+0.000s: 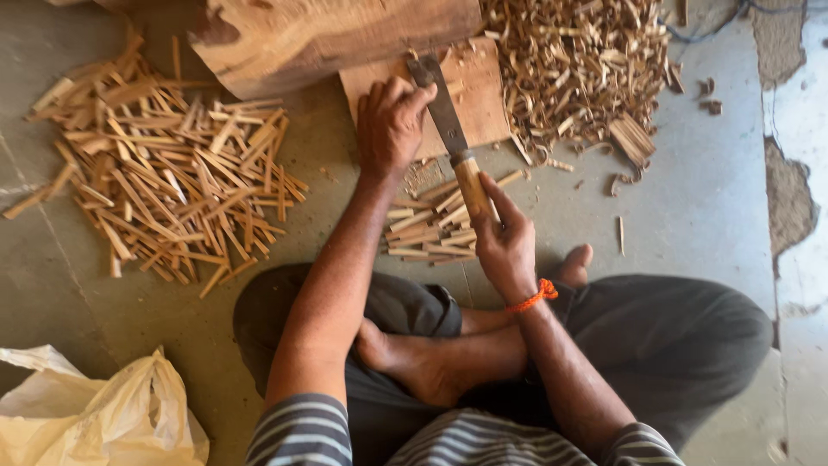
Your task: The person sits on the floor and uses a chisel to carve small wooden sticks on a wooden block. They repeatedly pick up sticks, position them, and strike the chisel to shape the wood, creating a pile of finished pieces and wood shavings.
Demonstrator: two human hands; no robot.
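Soft, even daylight, brighter toward the right, where the floor [707,198] looks pale and washed. Shadows are faint and short. The focus is sharp throughout, with slight wide-angle bending at the edges.

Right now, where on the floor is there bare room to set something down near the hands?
Bare floor lies right of the shavings heap, up to the cracked edge, and a strip runs between the stick pile and the left hand. It is crowded around the board, the small sticks and the right hand gripping the blade's handle.
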